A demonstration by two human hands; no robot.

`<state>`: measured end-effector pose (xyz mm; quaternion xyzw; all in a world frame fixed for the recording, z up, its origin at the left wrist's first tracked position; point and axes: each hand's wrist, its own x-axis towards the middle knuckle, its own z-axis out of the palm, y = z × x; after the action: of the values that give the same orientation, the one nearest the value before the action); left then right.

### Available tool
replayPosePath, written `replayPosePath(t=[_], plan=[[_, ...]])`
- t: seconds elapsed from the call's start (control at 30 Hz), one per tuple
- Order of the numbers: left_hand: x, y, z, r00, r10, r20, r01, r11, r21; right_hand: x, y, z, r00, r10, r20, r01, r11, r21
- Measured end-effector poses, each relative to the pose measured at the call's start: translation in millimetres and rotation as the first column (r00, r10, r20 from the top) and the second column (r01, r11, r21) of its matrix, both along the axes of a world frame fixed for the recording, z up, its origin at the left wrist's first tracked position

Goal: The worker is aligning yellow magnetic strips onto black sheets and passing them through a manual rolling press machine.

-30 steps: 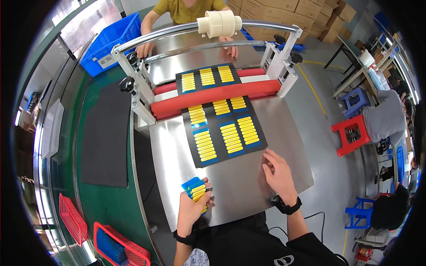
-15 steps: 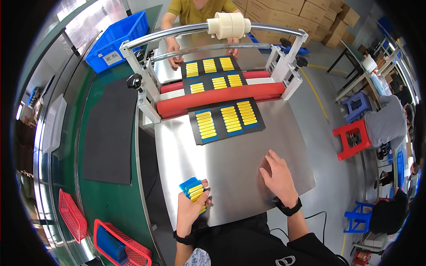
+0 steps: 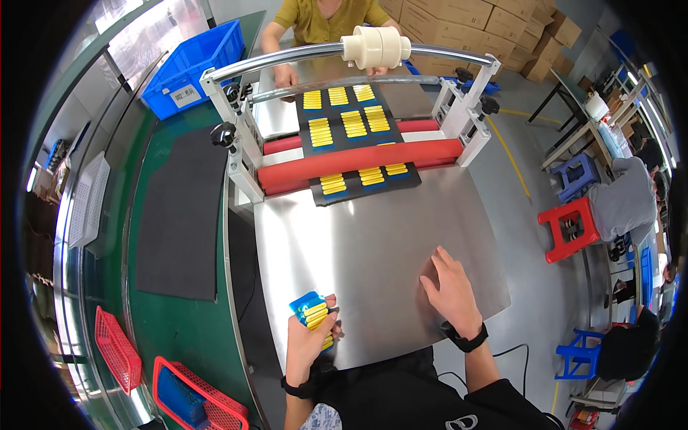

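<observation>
My left hand (image 3: pixel 308 338) is closed around a small stack of blue pieces with yellow strips (image 3: pixel 313 309), over the near left part of the metal table (image 3: pixel 387 279). Flat over the table's right side, my right hand (image 3: pixel 451 292) holds nothing, its fingers stretched out. Beyond both hands, a black mat (image 3: pixel 335 147) passes beneath a red roller (image 3: pixel 358 163). Groups of yellow strips on blue backing (image 3: pixel 353 124) lie in rows on it. Part of the mat is hidden under the roller, and a short end sticks out on my side.
Across the roller frame (image 3: pixel 469 107), a co-worker's hand (image 3: pixel 285 76) is by the mat's far end. On the green bench at left lie a dark sheet (image 3: pixel 179 215), a blue crate (image 3: pixel 193 68) and red baskets (image 3: pixel 201 398). A red stool (image 3: pixel 570 222) stands at right.
The black mat has slid away from me under the red roller, so less of it shows on my side. The co-worker leans nearer. My hands have hardly moved.
</observation>
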<state>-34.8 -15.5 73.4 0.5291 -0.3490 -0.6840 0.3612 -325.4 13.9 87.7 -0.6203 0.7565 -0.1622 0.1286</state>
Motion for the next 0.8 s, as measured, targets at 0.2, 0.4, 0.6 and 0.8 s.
replayPosePath(t=[0.2, 0.4, 0.6, 0.8], plan=[[-3.2, -3.2, -2.1, 1.0, 0.01, -0.018, -0.01, 1.0, -0.024, -3.9, -3.5, -0.8, 0.999, -0.024, 0.023, 0.024, 1.0, 0.001], [-3.3, 1.2, 3.3, 1.0, 0.021, -0.015, -0.021, 1.0, -0.003, -8.9, -0.9, 5.2, 0.997, -0.036, 0.072, 0.036, 0.999, 0.004], [9.4, 3.4, 19.1, 0.997, 0.072, -0.013, -0.072, 0.997, 0.003, -4.7, -0.7, 13.5, 0.999, 0.005, 0.048, -0.003, 0.999, -0.037], [72.2, 28.7, 37.0, 0.998, 0.046, -0.053, -0.046, 0.999, 0.004, 72.6, 2.0, 77.6, 0.986, 0.13, 0.105, -0.137, 0.989, 0.063]])
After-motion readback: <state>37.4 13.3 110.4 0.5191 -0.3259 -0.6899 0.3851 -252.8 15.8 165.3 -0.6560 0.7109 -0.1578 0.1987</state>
